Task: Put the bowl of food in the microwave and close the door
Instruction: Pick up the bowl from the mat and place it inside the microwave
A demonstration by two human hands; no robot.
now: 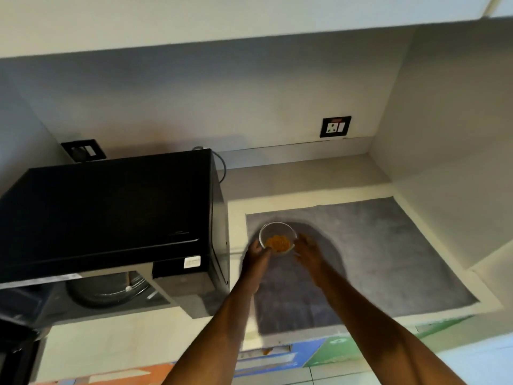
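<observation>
**Both hands at the bowl, microwave standing open**

Head view: a small clear bowl (278, 238) with orange-yellow food in its bottom sits on a grey mat (374, 254) spread over the pale counter (305, 179), to the right of the black microwave (111, 212). The left hand (256, 255) touches the bowl's near-left side, fingers curled against the wall of the glass. The right hand (308, 252) is just at the bowl's right side, fingers spread apart; motion blur hides whether they actually press the glass, so a firm grasp cannot be told. Both forearms reach in from the lower edge of the frame.

The microwave's cavity is exposed, with the round glass turntable (108, 290) visible inside, and the door (16, 354) hangs open at the far lower left. A wall socket (335, 127) sits on the back wall above the counter, well apart from the bowl, and a second black plate (83, 150) shows behind the microwave.
</observation>
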